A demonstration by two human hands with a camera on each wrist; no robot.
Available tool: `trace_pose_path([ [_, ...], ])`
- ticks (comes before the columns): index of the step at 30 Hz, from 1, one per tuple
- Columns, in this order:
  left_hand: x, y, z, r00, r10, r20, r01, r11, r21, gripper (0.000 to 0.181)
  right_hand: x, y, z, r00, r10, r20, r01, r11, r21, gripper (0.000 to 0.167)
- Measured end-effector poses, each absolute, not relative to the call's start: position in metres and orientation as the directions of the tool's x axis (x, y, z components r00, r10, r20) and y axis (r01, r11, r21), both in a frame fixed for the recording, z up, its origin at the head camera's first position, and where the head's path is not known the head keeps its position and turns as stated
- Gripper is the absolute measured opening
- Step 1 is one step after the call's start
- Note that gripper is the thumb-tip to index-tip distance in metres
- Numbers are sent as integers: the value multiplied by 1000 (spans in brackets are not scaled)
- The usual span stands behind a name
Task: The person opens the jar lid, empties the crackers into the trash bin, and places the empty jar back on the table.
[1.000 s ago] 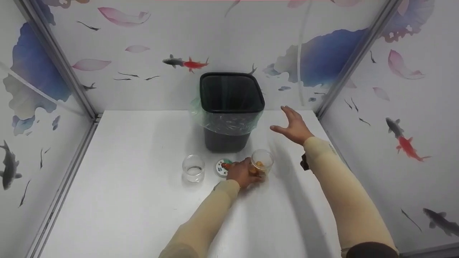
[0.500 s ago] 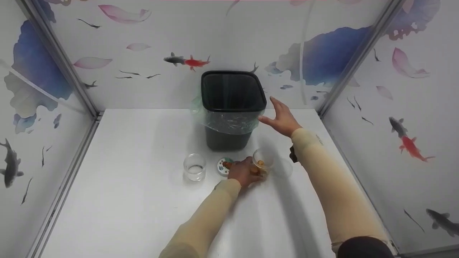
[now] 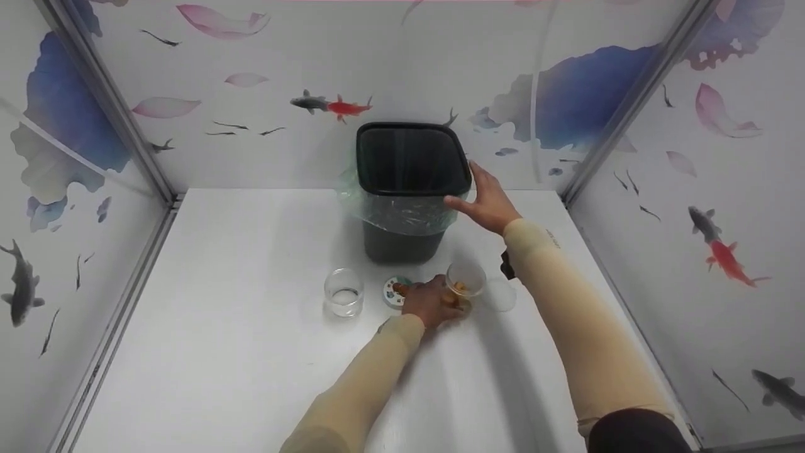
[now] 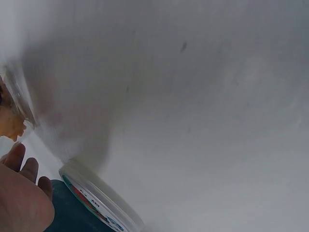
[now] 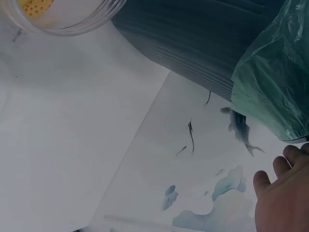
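Note:
My left hand point(image 3: 433, 303) holds a clear jar point(image 3: 466, 277) with yellow-orange biscuits point(image 3: 460, 288) inside, its fingers round the jar's left side. The biscuits also show in the right wrist view, at the top left. Just left of that hand, a round printed lid point(image 3: 395, 296) lies on the table; its print shows in the left wrist view. My right hand point(image 3: 494, 202) is at the right side of the black bin point(image 3: 402, 245), fingers spread and nearly straight by the rim. Whether it touches the bin I cannot tell.
Left of the lid stands a second clear jar point(image 3: 344, 294) with no lid on. A faint transparent disc point(image 3: 502, 296) lies right of the biscuit jar. A green plastic liner point(image 3: 409, 215) hangs over the bin's outside. Patterned walls enclose the white table point(image 3: 239, 352).
My right hand has moved left from beyond the biscuit jar to the bin's right side. The transparent disc has come into sight. The left hand stays on the jar.

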State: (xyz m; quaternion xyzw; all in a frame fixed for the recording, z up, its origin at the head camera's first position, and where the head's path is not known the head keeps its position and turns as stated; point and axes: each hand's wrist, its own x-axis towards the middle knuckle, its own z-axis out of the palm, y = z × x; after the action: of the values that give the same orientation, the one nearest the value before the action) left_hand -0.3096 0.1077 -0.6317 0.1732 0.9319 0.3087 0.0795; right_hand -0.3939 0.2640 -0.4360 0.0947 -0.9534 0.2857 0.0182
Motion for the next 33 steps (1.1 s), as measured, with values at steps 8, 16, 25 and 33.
trace_pose_path([
  [8,-308,108,-631,-927,371,-48,273,759,591,74,-392,265,-435,-979,-179,97,-203,824,-529,110],
  [16,-309,109,-631,-931,363,-40,266,749,607,78,-395,264,-434,-983,-162,89,-184,828,-529,112],
  [25,-307,108,-632,-925,380,-17,297,750,591,83,-398,262,-435,-987,-149,65,-160,820,-549,114],
  [33,-307,109,-633,-933,361,-11,278,739,614,83,-401,260,-437,-979,-178,99,-203,814,-545,110],
])
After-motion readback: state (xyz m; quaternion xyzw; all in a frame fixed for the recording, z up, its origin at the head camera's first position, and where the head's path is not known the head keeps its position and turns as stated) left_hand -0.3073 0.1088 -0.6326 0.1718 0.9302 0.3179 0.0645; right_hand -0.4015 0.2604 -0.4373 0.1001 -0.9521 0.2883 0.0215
